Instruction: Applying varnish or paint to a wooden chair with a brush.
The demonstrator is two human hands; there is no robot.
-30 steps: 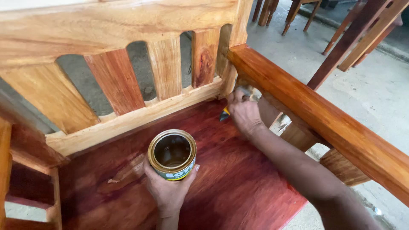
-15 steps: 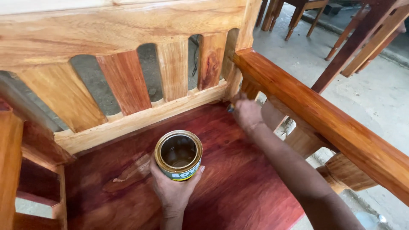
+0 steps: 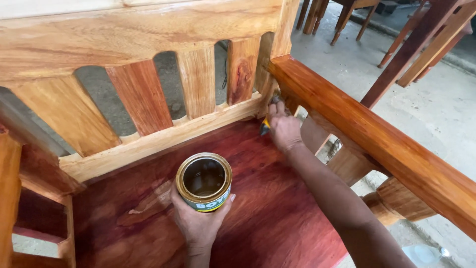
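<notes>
- Hands: your left hand [image 3: 198, 223] wraps the can [image 3: 204, 181] from below, fingers closed round its wall; your right hand [image 3: 283, 130] is closed on a brush [image 3: 264, 127], of which only a dark and yellow stub shows beside the knuckles.
- Can: round tin, open top, brassy rim, a little dark liquid in the bottom. It stands on the seat [image 3: 258, 208] near the middle. You can judge it light but spill-prone; keep your grip low round the wall, upright, and off the rim, which likely carries wet finish.
- Brush: its tip is hidden behind your fingers, at the back right corner where the armrest [image 3: 357, 129] meets the backrest [image 3: 124, 30]. Stiff handle, likely slippery if coated; hold it well back from the bristles.
- Seat: flat panel, deep red, glossy, with a paler streak just left of the can.
- Backrest: pale orange wood, strong grain, flat slats [image 3: 198, 82] with arched gaps, a lower rail [image 3: 163, 136] beneath.
- Armrest: squared bar, amber and shiny, probably freshly coated and tacky.
- Floor [image 3: 436, 104]: grey concrete; legs of other furniture [image 3: 396, 44] stand well apart at upper right.
</notes>
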